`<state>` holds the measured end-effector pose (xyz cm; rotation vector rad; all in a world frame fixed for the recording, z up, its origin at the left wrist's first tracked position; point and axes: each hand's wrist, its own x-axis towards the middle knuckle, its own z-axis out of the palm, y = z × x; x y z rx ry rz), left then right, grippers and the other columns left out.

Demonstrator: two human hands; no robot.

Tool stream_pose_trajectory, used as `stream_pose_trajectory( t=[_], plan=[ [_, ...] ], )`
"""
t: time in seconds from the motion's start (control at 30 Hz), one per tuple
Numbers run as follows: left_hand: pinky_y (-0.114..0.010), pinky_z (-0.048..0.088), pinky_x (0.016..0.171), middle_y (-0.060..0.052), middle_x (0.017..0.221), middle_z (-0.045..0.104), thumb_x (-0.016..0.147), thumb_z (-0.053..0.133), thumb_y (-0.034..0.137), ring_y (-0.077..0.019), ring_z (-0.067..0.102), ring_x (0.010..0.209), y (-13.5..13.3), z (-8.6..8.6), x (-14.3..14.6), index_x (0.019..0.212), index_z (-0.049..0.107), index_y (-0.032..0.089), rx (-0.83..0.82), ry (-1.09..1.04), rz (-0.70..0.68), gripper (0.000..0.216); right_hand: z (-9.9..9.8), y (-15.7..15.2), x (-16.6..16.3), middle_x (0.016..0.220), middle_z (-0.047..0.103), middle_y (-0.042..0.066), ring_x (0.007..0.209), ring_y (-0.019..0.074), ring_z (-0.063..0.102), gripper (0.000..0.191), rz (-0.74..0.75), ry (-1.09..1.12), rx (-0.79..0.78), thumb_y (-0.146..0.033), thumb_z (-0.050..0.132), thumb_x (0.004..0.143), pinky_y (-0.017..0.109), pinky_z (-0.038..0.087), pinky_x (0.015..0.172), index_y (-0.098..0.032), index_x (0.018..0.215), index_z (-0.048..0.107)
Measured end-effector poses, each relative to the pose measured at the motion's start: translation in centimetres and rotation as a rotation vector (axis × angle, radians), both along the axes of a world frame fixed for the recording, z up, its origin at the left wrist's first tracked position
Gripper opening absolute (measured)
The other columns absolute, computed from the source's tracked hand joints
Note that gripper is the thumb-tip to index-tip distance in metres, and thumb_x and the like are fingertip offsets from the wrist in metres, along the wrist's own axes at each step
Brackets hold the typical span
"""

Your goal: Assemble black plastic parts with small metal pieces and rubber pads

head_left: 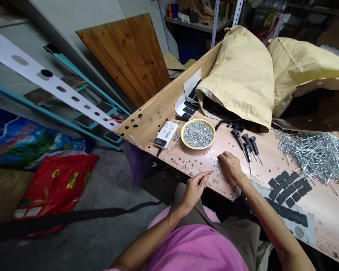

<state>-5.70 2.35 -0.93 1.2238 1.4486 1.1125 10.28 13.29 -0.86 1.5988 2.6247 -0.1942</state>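
Close to the table's front edge, my left hand (196, 189) is closed in a pinch, with thumb and forefinger pressed together. Whatever sits at its fingertips is too small to name. My right hand (231, 166) rests on the table with curled fingertips at a small pile of metal nuts (217, 165); whether it grips one is hidden. Behind both hands stands a yellow bowl (199, 148) heaped with small shiny nuts (198, 133). Black plastic pieces with metal rods (247, 146) lie to the right of the bowl.
Long metal screws or pins (316, 156) are heaped at the right, near black square pads (289, 188) on a grey sheet. Two paper sacks (240, 75) lie at the back. A white power bank (166, 134) sits left, beside the wooden side board (169, 101).
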Motion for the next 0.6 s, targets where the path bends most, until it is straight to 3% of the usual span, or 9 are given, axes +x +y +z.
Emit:
stream_pose_trajectory(
  t=[0.17, 0.37, 0.43, 0.6],
  plan=[
    [-0.021, 0.043, 0.052, 0.000, 0.057, 0.058, 0.083, 0.050, 0.037, -0.0097, 0.049, 0.050, 1.2, -0.5, 0.4, 0.100, 0.070, 0.011, -0.014, -0.033, 0.002, 0.037, 0.0, 0.3, -0.2, 0.090, 0.065, 0.010, 0.074, 0.0197, 0.059, 0.017, -0.088, 0.142, -0.044, -0.012, 0.045, 0.086, 0.028, 0.037, 0.057, -0.018, 0.083, 0.061],
    [-0.021, 0.042, 0.051, 0.002, 0.053, 0.052, 0.082, 0.051, 0.036, -0.0096, 0.046, 0.049, 2.4, 0.4, 1.6, 0.101, 0.070, 0.010, -0.048, -0.109, -0.061, 0.037, 0.1, -1.6, 1.2, 0.074, 0.063, 0.002, 0.064, 0.0151, 0.057, 0.004, -0.323, 0.875, -0.069, -0.021, 0.052, 0.076, 0.027, 0.045, 0.061, -0.020, 0.076, 0.056],
    [-0.021, 0.040, 0.050, 0.003, 0.052, 0.050, 0.082, 0.050, 0.036, -0.0098, 0.044, 0.049, 2.6, 0.9, 2.4, 0.101, 0.070, 0.011, -0.060, -0.140, -0.099, 0.037, 0.4, -3.0, 1.6, 0.071, 0.062, 0.001, 0.064, 0.0147, 0.058, 0.008, -0.408, 1.077, -0.087, -0.028, 0.056, 0.076, 0.028, 0.047, 0.062, -0.020, 0.077, 0.056],
    [-0.022, 0.040, 0.053, 0.002, 0.054, 0.050, 0.083, 0.050, 0.035, -0.0099, 0.044, 0.051, 2.6, 1.9, 4.1, 0.104, 0.070, 0.011, -0.062, -0.174, -0.177, 0.037, 1.6, -5.7, 2.2, 0.074, 0.062, 0.001, 0.068, 0.0143, 0.060, 0.019, -0.511, 1.300, -0.108, -0.036, 0.065, 0.073, 0.028, 0.050, 0.064, -0.020, 0.079, 0.056]
  ],
)
